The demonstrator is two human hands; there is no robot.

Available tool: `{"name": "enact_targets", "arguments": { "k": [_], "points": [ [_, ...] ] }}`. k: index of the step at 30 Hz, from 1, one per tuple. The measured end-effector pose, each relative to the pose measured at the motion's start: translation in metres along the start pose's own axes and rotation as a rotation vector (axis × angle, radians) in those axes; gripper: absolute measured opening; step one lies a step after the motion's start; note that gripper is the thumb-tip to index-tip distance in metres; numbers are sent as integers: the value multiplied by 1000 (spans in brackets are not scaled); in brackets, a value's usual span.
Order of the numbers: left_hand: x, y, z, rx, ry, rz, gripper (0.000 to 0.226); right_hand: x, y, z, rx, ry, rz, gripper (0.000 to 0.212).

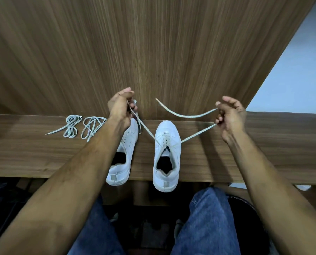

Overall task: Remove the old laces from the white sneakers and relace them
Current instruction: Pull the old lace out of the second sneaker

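The right sneaker [167, 155] lies toe-away on the table [263, 153], its lace [197, 133] pinched taut by left hand [120, 107] and right hand [230, 118] fingers.

The left forearm [91, 159] covers much of the left sneaker [125, 153] (its lace holes mostly hidden) and the edge of one loose lace bundle [92, 127]. Both arms and the jeans [206, 223] are cut off at the bottom edge.
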State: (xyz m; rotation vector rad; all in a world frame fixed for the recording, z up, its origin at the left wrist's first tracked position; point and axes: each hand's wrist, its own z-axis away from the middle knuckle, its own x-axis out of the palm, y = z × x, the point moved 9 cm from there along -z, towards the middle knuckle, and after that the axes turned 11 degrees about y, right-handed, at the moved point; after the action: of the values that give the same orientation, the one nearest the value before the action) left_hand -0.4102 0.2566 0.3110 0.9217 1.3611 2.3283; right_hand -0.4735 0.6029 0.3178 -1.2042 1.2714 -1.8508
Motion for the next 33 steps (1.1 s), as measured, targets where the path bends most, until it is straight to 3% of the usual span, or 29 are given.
{"name": "enact_targets", "arguments": {
  "k": [3, 5, 8, 11, 16, 20, 24, 27, 29, 31, 33],
  "points": [
    [-7, -7, 0, 47, 14, -99, 15, -9, 11, 0, -73, 58, 176, 26],
    [-7, -19, 6, 75, -19, -273, 16, 3, 31, 9, -127, -79, 461, 32],
    [13, -41, 26, 87, -193, -368, 14, 27, 72, 33, -270, -379, 993, 22],
    [41, -34, 49, 229, -343, -419, 16, 30, 94, 56, -403, -482, 1233, 20],
    [86, 20, 78, 456, -470, -306, 18, 33, 113, 83, -466, -522, 1307, 33],
    [96, 27, 80, 632, -470, -446, 19, 31, 126, 83, -432, -484, 1359, 32],
    [55, -8, 44, 580, -280, -669, 24, 28, 127, 85, -452, -454, 1331, 31],
    [4, -40, 23, 444, -112, -947, 25, 16, 122, 85, -384, -373, 1199, 29],
    [-18, -55, 22, 490, -58, -1121, 35, 9, 122, 86, -350, -341, 1133, 27],
    [-21, -72, 30, 551, -148, -1170, 30, 7, 123, 87, -336, -331, 1114, 23],
    [-8, -95, 47, 593, -354, -1212, 23, 8, 123, 87, -334, -330, 1116, 20]
  ]
}}
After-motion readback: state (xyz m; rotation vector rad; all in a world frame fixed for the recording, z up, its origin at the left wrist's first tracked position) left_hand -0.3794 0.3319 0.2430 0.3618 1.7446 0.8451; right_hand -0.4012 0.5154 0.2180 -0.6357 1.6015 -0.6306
